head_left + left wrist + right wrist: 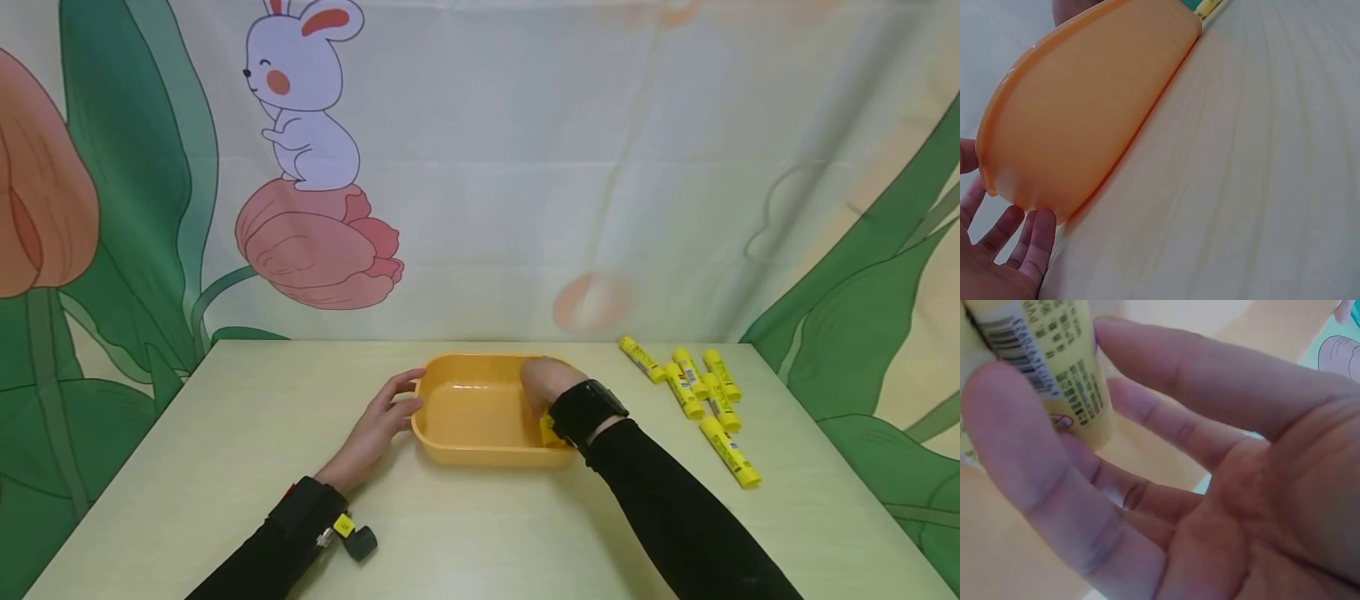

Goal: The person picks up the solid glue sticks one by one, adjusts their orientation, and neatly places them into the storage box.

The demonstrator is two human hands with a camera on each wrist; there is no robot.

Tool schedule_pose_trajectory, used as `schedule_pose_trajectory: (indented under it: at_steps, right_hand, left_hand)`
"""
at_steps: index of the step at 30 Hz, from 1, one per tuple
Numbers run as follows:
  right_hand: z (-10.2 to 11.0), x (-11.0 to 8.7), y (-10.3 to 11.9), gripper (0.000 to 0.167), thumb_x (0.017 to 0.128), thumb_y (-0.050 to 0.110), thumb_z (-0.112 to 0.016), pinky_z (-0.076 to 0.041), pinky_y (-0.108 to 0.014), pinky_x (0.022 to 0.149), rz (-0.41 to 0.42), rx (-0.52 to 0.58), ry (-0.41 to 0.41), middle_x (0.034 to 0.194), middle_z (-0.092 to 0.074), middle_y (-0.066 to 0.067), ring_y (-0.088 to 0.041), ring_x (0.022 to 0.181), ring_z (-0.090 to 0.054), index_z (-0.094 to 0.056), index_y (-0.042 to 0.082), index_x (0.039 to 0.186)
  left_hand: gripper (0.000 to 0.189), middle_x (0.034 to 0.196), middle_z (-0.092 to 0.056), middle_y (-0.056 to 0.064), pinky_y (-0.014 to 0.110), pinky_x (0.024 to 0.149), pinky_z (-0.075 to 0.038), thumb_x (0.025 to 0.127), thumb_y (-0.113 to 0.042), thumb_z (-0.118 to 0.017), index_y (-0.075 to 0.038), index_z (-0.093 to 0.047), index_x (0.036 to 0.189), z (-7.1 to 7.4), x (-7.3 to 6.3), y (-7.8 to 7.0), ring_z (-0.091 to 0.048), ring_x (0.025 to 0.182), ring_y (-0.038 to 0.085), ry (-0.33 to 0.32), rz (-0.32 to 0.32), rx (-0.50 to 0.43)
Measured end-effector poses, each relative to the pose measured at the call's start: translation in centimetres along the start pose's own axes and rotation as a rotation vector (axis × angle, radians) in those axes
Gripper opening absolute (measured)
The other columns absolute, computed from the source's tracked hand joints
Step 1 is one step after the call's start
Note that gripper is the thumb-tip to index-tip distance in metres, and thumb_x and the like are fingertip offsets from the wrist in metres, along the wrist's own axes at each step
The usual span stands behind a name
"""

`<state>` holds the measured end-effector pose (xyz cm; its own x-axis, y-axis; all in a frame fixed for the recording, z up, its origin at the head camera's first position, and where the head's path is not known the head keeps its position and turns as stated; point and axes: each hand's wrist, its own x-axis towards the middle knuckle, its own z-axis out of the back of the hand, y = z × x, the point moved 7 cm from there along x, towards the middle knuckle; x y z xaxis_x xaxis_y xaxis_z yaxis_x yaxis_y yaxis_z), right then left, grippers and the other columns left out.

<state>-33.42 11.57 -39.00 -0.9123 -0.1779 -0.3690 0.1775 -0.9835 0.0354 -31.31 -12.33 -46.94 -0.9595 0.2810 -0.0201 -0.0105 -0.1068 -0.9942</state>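
An orange tray (480,455) with raised walls stands on the table. At its left end, my left hand (381,425) holds the rim and wall; in the left wrist view, fingertips press against the outer wall. My right hand (546,383) reaches down inside the tray's right end. Between its thumb and fingers, in the right wrist view, is a yellow glue stick (1069,369) with a barcode on its label. Another yellow tube (967,394) shows beside it at the left edge. In the head view my wrist hides most of the yellow sticks (549,433) in the tray.
Several yellow glue sticks (681,390) lie loosely grouped on the table to the right of the tray, the nearest glue stick (731,452) lying apart at the front. A printed curtain (480,167) hangs behind the table's back edge.
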Motion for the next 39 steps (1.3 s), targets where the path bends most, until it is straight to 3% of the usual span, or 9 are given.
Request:
schedule_pose_trajectory:
  at_steps: [12, 19, 23, 27, 29, 35, 39]
  right_hand:
    - [-0.1, 0.3, 0.1, 0.011, 0.080, -0.001, -0.081, -0.044, -0.030, 0.065, -0.002, 0.004, -0.001, 0.086, -0.060, -0.012, -0.024, 0.074, -0.051, -0.070, 0.001, 0.081]
    - [0.0, 0.1, -0.3, 0.001, 0.088, 0.002, -0.073, -0.042, -0.029, 0.060, -0.040, 0.052, 0.011, 0.090, -0.061, -0.014, -0.025, 0.073, -0.053, -0.071, 0.002, 0.088]
    - [0.4, -0.4, -0.3, 0.006, 0.093, 0.006, -0.068, -0.048, -0.031, 0.067, -0.001, 0.048, 0.006, 0.092, -0.065, -0.010, -0.023, 0.078, -0.055, -0.074, 0.006, 0.095]
    - [0.8, -1.0, -0.6, 0.019, 0.094, 0.006, -0.067, -0.053, -0.037, 0.084, 0.024, 0.096, 0.015, 0.107, -0.067, -0.008, -0.025, 0.094, -0.057, -0.075, 0.009, 0.111]
    - [1.1, -1.2, -0.9, 0.025, 0.095, 0.005, -0.066, -0.053, -0.038, 0.084, 0.029, 0.143, 0.023, 0.114, -0.065, -0.010, -0.025, 0.096, -0.056, -0.074, 0.009, 0.118]
    - [1.3, -1.8, -2.2, 0.032, 0.098, 0.004, -0.063, -0.052, -0.029, 0.055, 0.006, 0.319, 0.055, 0.128, -0.055, -0.017, -0.020, 0.058, -0.055, -0.070, 0.009, 0.129]
    - [1.6, -2.2, -3.0, 0.036, 0.100, 0.006, -0.063, -0.058, -0.034, 0.060, -0.001, 0.411, 0.061, 0.125, -0.057, -0.019, -0.020, 0.052, -0.055, -0.066, 0.009, 0.135]
  left_hand:
    - [0.048, 0.152, -0.036, 0.010, 0.036, 0.101, -0.049, 0.109, -0.028, -0.054, -0.025, -0.042, 0.155, 0.1, -0.2, 0.2, -0.047, 0.131, 0.032, -0.016, -0.001, 0.017]
    - [0.048, 0.152, -0.036, 0.010, 0.036, 0.102, -0.049, 0.108, -0.029, -0.054, -0.025, -0.043, 0.155, 0.0, -0.1, 0.1, -0.047, 0.131, 0.031, -0.012, -0.001, 0.016]
    - [0.048, 0.152, -0.036, 0.010, 0.037, 0.102, -0.048, 0.108, -0.030, -0.054, -0.026, -0.043, 0.155, 0.0, 0.0, 0.0, -0.046, 0.131, 0.031, -0.005, -0.003, 0.011]
    - [0.048, 0.152, -0.035, 0.011, 0.037, 0.102, -0.048, 0.109, -0.030, -0.054, -0.024, -0.042, 0.155, -0.1, 0.0, 0.0, -0.045, 0.132, 0.032, 0.002, -0.005, 0.010]
    - [0.048, 0.152, -0.035, 0.011, 0.036, 0.101, -0.048, 0.109, -0.030, -0.054, -0.025, -0.043, 0.155, 0.0, 0.0, -0.1, -0.046, 0.132, 0.032, -0.003, -0.004, 0.012]
    - [0.048, 0.152, -0.036, 0.010, 0.035, 0.100, -0.048, 0.108, -0.029, -0.054, -0.024, -0.043, 0.155, -0.1, 0.1, -0.2, -0.046, 0.131, 0.032, -0.009, -0.004, 0.015]
    - [0.049, 0.152, -0.035, 0.011, 0.037, 0.102, -0.047, 0.109, -0.029, -0.054, -0.023, -0.041, 0.156, -0.2, 0.0, -0.1, -0.045, 0.132, 0.032, -0.005, -0.004, 0.017]
